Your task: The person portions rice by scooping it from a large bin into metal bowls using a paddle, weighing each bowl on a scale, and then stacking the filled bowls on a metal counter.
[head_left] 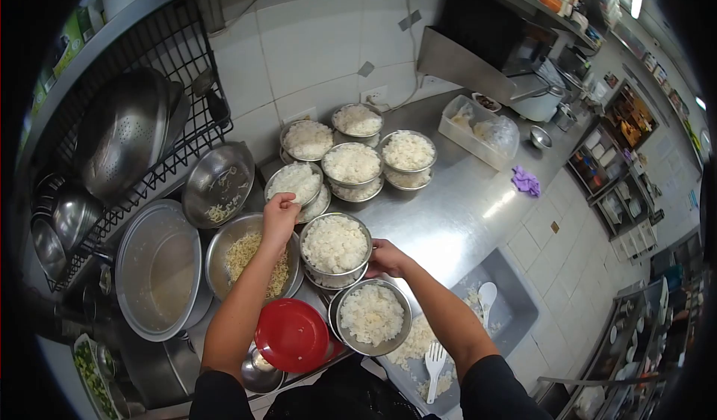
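Observation:
My left hand (pixel 279 217) has its fingertips pinched together at the near edge of a metal bowl of rice (pixel 296 182). What those fingers hold, if anything, is too small to make out. With curled fingers, my right hand (pixel 388 258) grips the right side of a metal bowl of rice (pixel 336 245), which is stacked on another rice bowl. Nearer to me stands a further bowl of rice (pixel 373 313). Several more stacked rice bowls (pixel 352 163) stand behind, against the wall. Beside my left forearm are a bowl of chopped pale food (pixel 250 264) and a red plastic bowl (pixel 291 335).
A grey tub (pixel 515 289) at the right holds loose rice, a white slotted spatula (pixel 434 368) and a white rice paddle (pixel 487 297). To the left are a large pot (pixel 159 270) and a wire rack (pixel 160 16). A purple cloth (pixel 526 181) lies on the steel counter (pixel 448 222).

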Demonstrator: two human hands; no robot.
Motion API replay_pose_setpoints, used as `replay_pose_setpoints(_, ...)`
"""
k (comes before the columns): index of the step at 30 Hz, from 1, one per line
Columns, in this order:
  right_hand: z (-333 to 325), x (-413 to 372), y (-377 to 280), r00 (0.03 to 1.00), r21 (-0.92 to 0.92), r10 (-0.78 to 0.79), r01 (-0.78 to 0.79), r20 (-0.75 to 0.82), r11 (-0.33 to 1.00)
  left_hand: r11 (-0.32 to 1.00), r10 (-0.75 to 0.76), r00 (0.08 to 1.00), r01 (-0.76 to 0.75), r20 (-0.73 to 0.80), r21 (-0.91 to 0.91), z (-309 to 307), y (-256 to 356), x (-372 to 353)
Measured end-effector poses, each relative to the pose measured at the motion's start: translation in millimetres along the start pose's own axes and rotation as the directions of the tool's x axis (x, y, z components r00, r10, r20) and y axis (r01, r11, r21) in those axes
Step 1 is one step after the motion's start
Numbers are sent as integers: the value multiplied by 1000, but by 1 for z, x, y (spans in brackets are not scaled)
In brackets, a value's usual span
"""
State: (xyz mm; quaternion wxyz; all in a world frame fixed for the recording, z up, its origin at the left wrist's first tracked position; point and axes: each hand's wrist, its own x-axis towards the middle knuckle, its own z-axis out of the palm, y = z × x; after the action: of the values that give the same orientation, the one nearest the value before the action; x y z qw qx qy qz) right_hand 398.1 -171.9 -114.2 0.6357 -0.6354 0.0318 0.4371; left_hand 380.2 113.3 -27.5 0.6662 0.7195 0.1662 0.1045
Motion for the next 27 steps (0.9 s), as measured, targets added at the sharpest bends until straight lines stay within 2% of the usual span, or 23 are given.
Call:
replay_pose_setpoints(3, -3, 2, 9, 992, 10, -82, 83, -93, 996, 999, 18, 999, -17, -33, 48, 13, -18, 9)
replay_pose_setpoints(5, -20, 5, 21, 965, 5, -142, 147, -218, 989, 933, 54, 994, -85, 96, 350, 17, -41, 17)
replay_pose_setpoints(6, -30, -3, 23, 960, -11, -141, 142, -243, 990, 873, 124, 984, -171, 132, 457, 21, -55, 22)
replay_pose_setpoints(7, -39, -17, 21, 950, 5, -132, 139, -285, 990, 873, 124, 981, -178, 146, 454, 26, -49, 16)
replay_pose_setpoints(9, -55, -56, 20, 922, 70, -152, 188, -356, 980, 527, 222, 919, -394, 325, 753, 37, -35, -3)
replay_pose_setpoints(10, -66, -70, 24, 914, 79, -144, 187, -379, 979, 516, 115, 932, -351, 343, 781, 44, -15, -15)
replay_pose_setpoints(11, -74, -82, 28, 890, 89, -123, 180, -438, 980, 525, 114, 930, -354, 349, 774, 49, -21, -10)
replay_pose_setpoints(13, -92, -105, 45, 865, 128, -131, 218, -484, 968, 358, 86, 935, -352, 344, 865, 56, -39, -3)
replay_pose_setpoints(14, -95, -115, 54, 862, 124, -124, 210, -492, 970, 327, 71, 950, -312, 305, 892, 61, -42, -2)
replay_pose_setpoints(15, -95, -127, 61, 829, 192, -107, 249, -549, 949, 335, 66, 948, -316, 312, 888, 64, -40, -1)
replay_pose_setpoints(17, -97, -144, 74, 790, 256, -74, 284, -609, 924, 222, 57, 942, -334, 329, 916, 67, -38, 2)
replay_pose_setpoints(18, -96, -150, 81, 770, 304, -69, 330, -634, 894, 225, 48, 940, -339, 338, 913, 68, -43, 5)
replay_pose_setpoints(20, -95, -156, 100, 748, 359, -114, 439, -654, 824, 30, 149, 912, -391, 382, 920, 73, -57, 11)
replay_pose_setpoints(23, -81, -164, 114, 691, 382, -125, 530, -712, 757, -2, 145, 910, -391, 388, 920, 80, -42, 5)
replay_pose_setpoints(27, -64, -169, 122, 661, 389, -141, 585, -737, 712, 5, 168, 894, -421, 414, 907, 89, -46, -8)
